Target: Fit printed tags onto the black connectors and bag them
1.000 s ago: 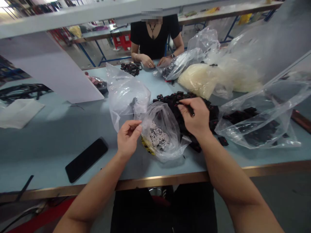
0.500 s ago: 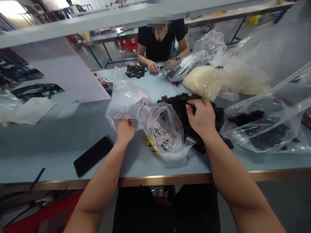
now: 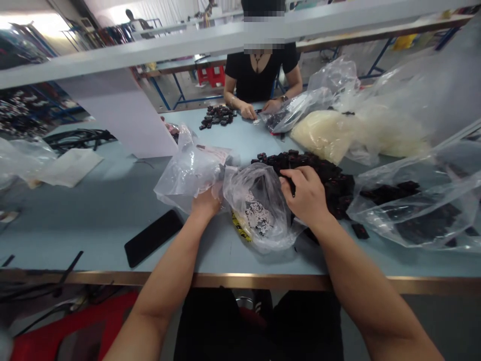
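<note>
My left hand [image 3: 205,204] sits low against a gathered clear plastic bag [image 3: 191,175], its fingers hidden behind the film. A second clear bag [image 3: 259,208] lies to its right, with white pieces and a yellow label inside. My right hand [image 3: 306,195] rests at the edge of a heap of small black parts [image 3: 334,185], pinching a thin black piece [image 3: 292,186] between thumb and fingers. The heap lies directly on the pale blue table [image 3: 86,220] and runs partly under the second bag.
A black phone [image 3: 153,238] lies near the bronze table edge [image 3: 240,281]. Across the table, a co-worker's hands [image 3: 259,111] work beside a smaller black pile [image 3: 217,116]. A bulky bag of cream material [image 3: 323,136] and a bag of black parts [image 3: 409,205] stand to the right.
My left hand has moved down and rightward, sinking into the folds of the bag. My right hand has shifted slightly along the heap, and the whole view has tilted.
</note>
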`<state>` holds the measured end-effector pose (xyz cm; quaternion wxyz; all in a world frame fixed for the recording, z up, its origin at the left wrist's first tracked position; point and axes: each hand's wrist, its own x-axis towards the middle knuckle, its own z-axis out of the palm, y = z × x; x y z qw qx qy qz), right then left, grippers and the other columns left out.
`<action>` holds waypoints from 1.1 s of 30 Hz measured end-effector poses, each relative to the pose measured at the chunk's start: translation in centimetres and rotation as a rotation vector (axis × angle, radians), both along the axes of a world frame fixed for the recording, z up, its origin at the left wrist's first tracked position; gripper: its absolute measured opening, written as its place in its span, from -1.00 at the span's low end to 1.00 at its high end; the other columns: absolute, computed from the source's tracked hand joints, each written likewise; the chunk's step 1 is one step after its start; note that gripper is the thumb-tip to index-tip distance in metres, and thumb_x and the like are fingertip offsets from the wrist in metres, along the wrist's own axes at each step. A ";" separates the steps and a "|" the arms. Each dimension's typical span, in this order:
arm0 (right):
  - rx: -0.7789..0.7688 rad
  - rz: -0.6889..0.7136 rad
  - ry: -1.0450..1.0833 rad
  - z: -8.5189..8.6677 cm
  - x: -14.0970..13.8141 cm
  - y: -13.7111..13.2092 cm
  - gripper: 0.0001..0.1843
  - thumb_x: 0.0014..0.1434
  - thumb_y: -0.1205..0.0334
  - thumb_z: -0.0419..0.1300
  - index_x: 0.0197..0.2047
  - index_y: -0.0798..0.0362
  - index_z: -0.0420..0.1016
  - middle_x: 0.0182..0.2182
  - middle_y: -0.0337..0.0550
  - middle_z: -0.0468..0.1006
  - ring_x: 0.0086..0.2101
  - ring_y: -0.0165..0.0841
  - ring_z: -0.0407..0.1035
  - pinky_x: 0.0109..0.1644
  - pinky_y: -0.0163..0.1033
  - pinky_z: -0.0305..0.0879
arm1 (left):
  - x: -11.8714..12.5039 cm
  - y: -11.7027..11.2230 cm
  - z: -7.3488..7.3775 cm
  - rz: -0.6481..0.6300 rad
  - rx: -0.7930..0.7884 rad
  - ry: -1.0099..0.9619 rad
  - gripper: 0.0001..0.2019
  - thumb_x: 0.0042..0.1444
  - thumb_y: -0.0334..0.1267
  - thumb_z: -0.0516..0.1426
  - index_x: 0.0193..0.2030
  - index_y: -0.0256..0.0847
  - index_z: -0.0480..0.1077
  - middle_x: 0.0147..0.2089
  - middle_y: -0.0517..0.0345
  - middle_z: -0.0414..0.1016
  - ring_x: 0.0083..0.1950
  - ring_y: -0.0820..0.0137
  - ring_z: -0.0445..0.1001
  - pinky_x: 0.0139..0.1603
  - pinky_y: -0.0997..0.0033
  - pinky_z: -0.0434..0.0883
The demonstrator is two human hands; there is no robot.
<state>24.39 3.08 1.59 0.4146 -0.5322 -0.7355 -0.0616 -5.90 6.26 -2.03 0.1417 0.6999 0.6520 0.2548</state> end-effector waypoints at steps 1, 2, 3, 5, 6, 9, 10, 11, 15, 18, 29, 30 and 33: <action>0.006 0.015 -0.002 0.0 -0.1 -0.1 -0.74 0.42 0.19 0.10 0.01 0.00 0.61 -0.15 0.05 0.57 -0.10 -0.08 0.44 0.05 0.04 0.42 | 0.1 0.0 0.0 -0.006 -0.006 0.011 -0.77 0.26 -0.11 0.27 0.00 -0.09 0.61 0.07 -0.22 0.60 0.19 -0.18 0.53 0.17 -0.16 0.45; 0.010 0.030 -0.005 0.0 -0.1 -0.1 -0.73 0.43 0.19 0.10 0.02 0.01 0.61 -0.15 0.05 0.58 -0.10 -0.08 0.44 0.05 0.04 0.43 | 0.2 0.1 0.1 -0.014 -0.012 0.026 -0.78 0.28 -0.12 0.24 -0.01 -0.10 0.61 0.07 -0.24 0.60 0.20 -0.18 0.52 0.17 -0.16 0.45; 0.013 0.046 -0.010 0.0 -0.1 -0.2 -0.72 0.44 0.18 0.09 0.02 0.01 0.61 -0.14 0.06 0.58 -0.09 -0.09 0.44 0.05 0.03 0.42 | 0.3 0.1 0.2 -0.017 -0.019 0.042 -0.78 0.30 -0.15 0.22 0.00 -0.11 0.61 0.08 -0.25 0.60 0.20 -0.18 0.52 0.18 -0.15 0.45; 0.010 0.089 -0.028 0.1 -0.1 -0.2 -0.69 0.47 0.14 0.08 0.03 0.03 0.62 -0.14 0.06 0.60 -0.10 -0.10 0.45 0.05 0.01 0.41 | 0.5 0.0 0.6 -0.009 -0.034 0.070 -0.78 0.32 -0.21 0.18 0.02 -0.12 0.60 0.07 -0.26 0.61 0.21 -0.18 0.52 0.18 -0.15 0.45; 0.008 0.116 -0.042 0.1 0.0 -0.3 -0.68 0.49 0.11 0.07 0.03 0.04 0.62 -0.17 0.05 0.61 -0.12 -0.11 0.45 0.03 0.00 0.40 | 0.6 -0.1 0.8 0.001 -0.040 0.081 -0.77 0.32 -0.24 0.17 0.03 -0.12 0.60 0.08 -0.27 0.61 0.23 -0.18 0.51 0.19 -0.15 0.45; 0.028 0.198 -0.097 0.3 0.1 -0.5 -0.59 0.53 0.00 0.05 -0.10 0.02 0.67 -0.31 -0.03 0.59 -0.24 -0.17 0.42 -0.10 -0.06 0.34 | 0.6 -0.8 1.4 0.023 -0.016 0.118 -0.69 0.30 -0.32 0.14 0.14 -0.14 0.56 0.15 -0.30 0.58 0.26 -0.20 0.50 0.20 -0.18 0.44; 0.045 0.221 -0.117 0.4 0.1 -0.5 -0.55 0.53 -0.03 0.05 -0.20 0.01 0.67 -0.35 -0.05 0.57 -0.28 -0.18 0.39 -0.14 -0.07 0.31 | 0.5 -1.1 1.7 0.025 0.012 0.134 -0.64 0.28 -0.34 0.14 0.18 -0.16 0.54 0.17 -0.33 0.56 0.25 -0.21 0.50 0.18 -0.17 0.45; 0.058 0.242 -0.133 0.6 0.1 -0.6 -0.49 0.53 -0.06 0.04 -0.31 0.00 0.64 -0.37 -0.05 0.55 -0.30 -0.19 0.36 -0.15 -0.08 0.29 | 0.4 -1.4 1.9 0.029 0.048 0.153 -0.60 0.26 -0.36 0.13 0.22 -0.20 0.51 0.19 -0.36 0.54 0.24 -0.21 0.50 0.17 -0.15 0.46; 0.006 0.355 -0.167 0.9 -0.5 -1.1 -0.39 0.56 -0.07 -0.03 -0.44 0.02 0.52 -0.27 0.03 0.57 -0.25 -0.21 0.37 -0.12 -0.11 0.35 | 0.0 -2.6 3.1 -0.007 0.184 0.155 -0.67 0.15 -0.38 0.17 0.06 -0.25 0.55 0.04 -0.32 0.59 0.13 -0.13 0.55 0.07 0.02 0.51; -0.137 0.424 -0.262 1.1 -1.2 -1.6 -0.50 0.59 0.03 -0.05 -0.20 0.06 0.61 -0.18 0.03 0.60 -0.24 -0.24 0.44 -0.19 -0.19 0.37 | -0.2 -3.6 4.6 -0.038 0.179 0.153 -0.87 0.12 -0.34 0.17 -0.24 -0.17 0.56 -0.30 -0.10 0.58 -0.20 0.04 0.58 -0.15 0.17 0.51; -0.593 0.437 -0.659 1.5 -3.7 -2.5 -0.82 0.42 0.25 0.23 -0.06 0.07 0.67 -0.08 0.07 0.68 -0.11 -0.11 0.56 -0.27 -0.21 0.31 | 1.5 -6.8 9.0 -0.632 -0.641 -0.803 -0.78 0.19 -0.18 0.32 -0.04 -0.15 0.57 -0.19 0.02 0.64 -0.48 0.44 0.48 -0.51 0.47 0.41; -0.605 0.438 -0.663 1.5 -3.8 -2.5 -0.80 0.44 0.30 0.19 -0.09 0.07 0.67 -0.10 0.07 0.68 -0.11 -0.12 0.56 -0.27 -0.21 0.29 | 2.0 -6.8 8.4 -0.606 -0.632 -0.886 -0.78 0.18 -0.18 0.34 -0.07 -0.18 0.57 -0.19 0.01 0.64 -0.48 0.45 0.48 -0.50 0.46 0.42; -0.611 0.428 -0.656 1.5 -3.9 -2.5 -0.76 0.45 0.37 0.12 -0.09 0.07 0.65 -0.12 0.05 0.69 -0.13 -0.13 0.57 -0.28 -0.21 0.25 | 3.3 -6.5 6.4 -0.519 -0.603 -1.023 -0.71 0.10 -0.18 0.42 -0.06 -0.20 0.61 -0.12 0.01 0.64 -0.46 0.49 0.51 -0.40 0.43 0.50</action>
